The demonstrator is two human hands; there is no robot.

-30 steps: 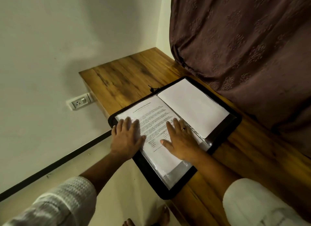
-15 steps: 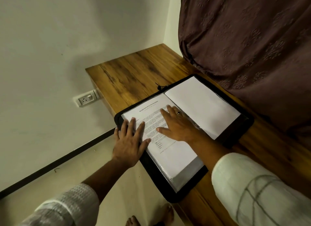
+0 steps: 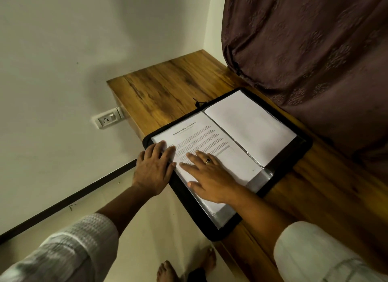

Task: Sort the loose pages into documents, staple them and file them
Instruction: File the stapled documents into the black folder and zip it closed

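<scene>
The printed page (image 3: 201,138) lies in the left half of the open black folder (image 3: 184,199), on the wooden desk (image 3: 168,88). The left hand (image 3: 153,170) rests flat on its left edge, fingers straight and close. The right hand (image 3: 212,176) presses flat on the middle of the page, fingers spread. A blank sheet (image 3: 249,126) lies in the right half.

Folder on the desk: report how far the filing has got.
Done: a printed page lies on the left side of the open folder, a blank sheet on the right. In hand: the left hand and right hand press flat on the printed page. Left: likely closing the folder; no stapler or loose pages show.
</scene>
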